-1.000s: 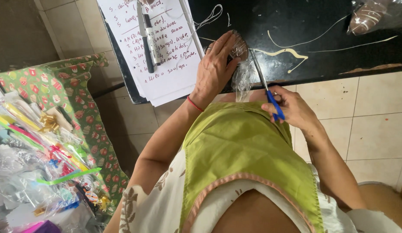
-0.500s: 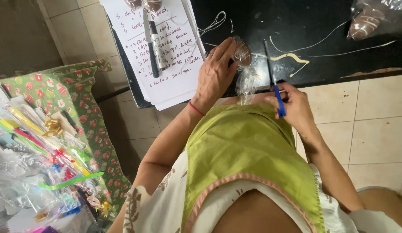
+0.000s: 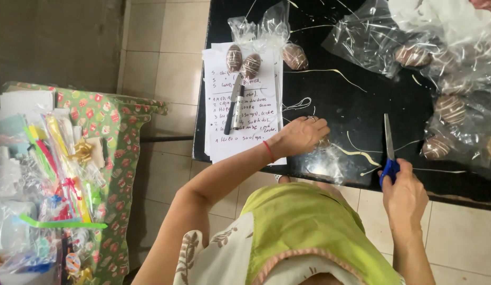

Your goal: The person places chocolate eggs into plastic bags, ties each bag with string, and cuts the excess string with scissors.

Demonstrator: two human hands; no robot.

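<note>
Scissors (image 3: pixel 389 148) with blue handles sit gripped in the right hand (image 3: pixel 406 198), lower right. Left hand (image 3: pixel 303 136) presses a clear bag (image 3: pixel 330 161) on the black worktop (image 3: pixel 356 100). Blades could snip the bag if it slides.

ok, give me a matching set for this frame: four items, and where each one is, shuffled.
Items:
1 scissors
2 black pen
3 clear wrapper
4 gold bow

Places:
A under the left hand
B on the handwritten paper
C in the right hand
D among craft supplies on the patterned cloth

Pairs: 1-C, 2-B, 3-A, 4-D
</note>
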